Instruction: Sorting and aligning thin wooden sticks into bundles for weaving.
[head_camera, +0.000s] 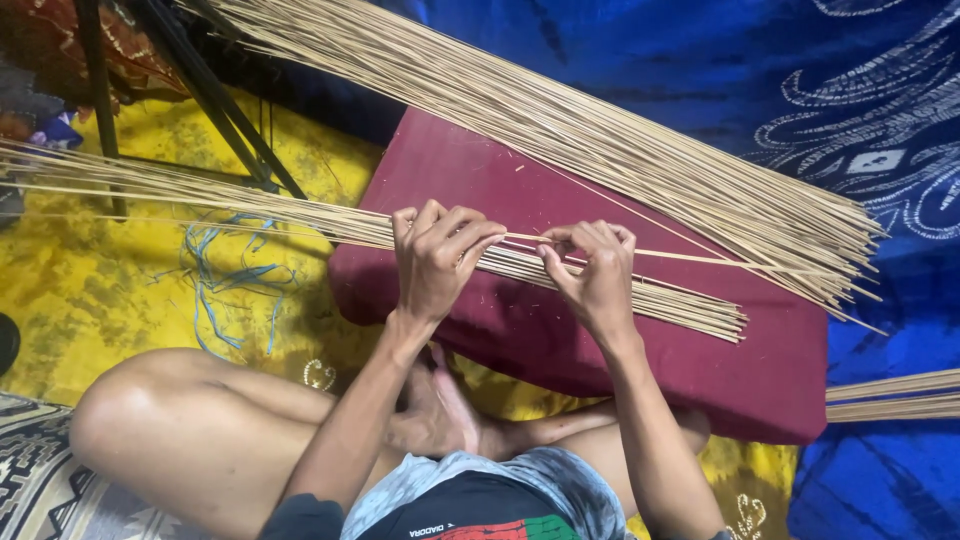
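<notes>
Fingers of the left hand (437, 262) are clamping the stick bundle (300, 215) on the maroon cushion (560, 340); the right hand (597, 272) is pinching one stick (690, 258), best drawn out straight rightward.

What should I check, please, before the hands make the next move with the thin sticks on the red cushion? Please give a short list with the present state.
1. Left hand grips the lower stick bundle: ok, fingers curled over it.
2. Right hand pinches the single stick: ok, it runs out to the right.
3. Single stick is separated from the bundle: ok, it lies just above it.
4. Bundle rests on the red cushion: ok.
5. Large upper pile is apart from both hands: ok.
6. Single stick is free of cracks: cannot tell, too thin.
</notes>
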